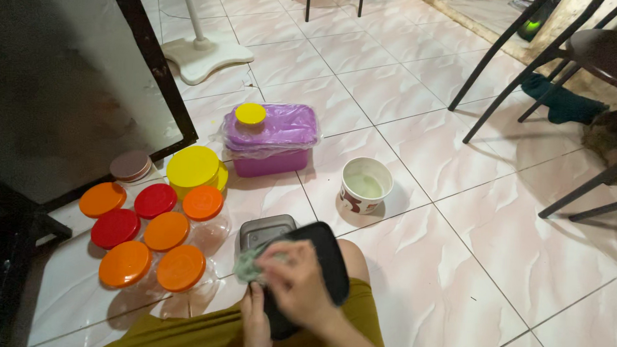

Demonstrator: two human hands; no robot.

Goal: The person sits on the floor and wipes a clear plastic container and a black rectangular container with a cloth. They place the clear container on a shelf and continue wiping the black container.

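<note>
— Two hands on one black lid (326, 263): our left hand (255, 325) clasps its lower edge over our knee, our right hand (298, 282) presses a green cloth (250, 266) on it.
— Around us?
— A grey container (262, 230) just beside; clear jars with orange and red lids (152, 233) left on the floor (457, 220).

Soft, even indoor light brightens the glossy floor tiles (419, 150), which carry a mild sheen. The chair legs (503, 91) cast faint shadows. The right hand (298, 282) is motion-blurred; the left edge falls dark.
</note>
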